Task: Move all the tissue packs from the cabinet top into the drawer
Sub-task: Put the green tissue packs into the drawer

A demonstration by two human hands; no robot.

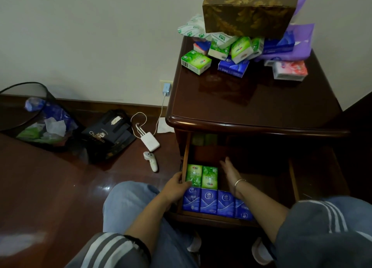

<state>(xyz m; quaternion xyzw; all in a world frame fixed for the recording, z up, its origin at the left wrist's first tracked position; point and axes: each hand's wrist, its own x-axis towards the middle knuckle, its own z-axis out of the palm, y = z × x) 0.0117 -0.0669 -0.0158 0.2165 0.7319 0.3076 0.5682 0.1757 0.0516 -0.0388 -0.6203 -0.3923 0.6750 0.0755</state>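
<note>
The dark wooden cabinet top (251,102) carries a pile of tissue packs at its back: a green pack (195,61), a blue pack (233,66), a pink pack (289,70) and several more. Below, the drawer (211,217) is pulled out. Along its front stands a row of blue packs (209,201), with two green packs (202,176) behind them at the left. My left hand (177,186) rests on the drawer's left wall, fingers against the left green pack. My right hand (231,172) is flat and open inside the drawer, just right of the green packs.
A brown and gold tissue box (247,11) sits atop the pile, with a purple bag (298,42) to its right. On the floor at left are a mesh waste bin (38,118), a black bag (108,134), a white charger (150,141) and a white controller (151,160).
</note>
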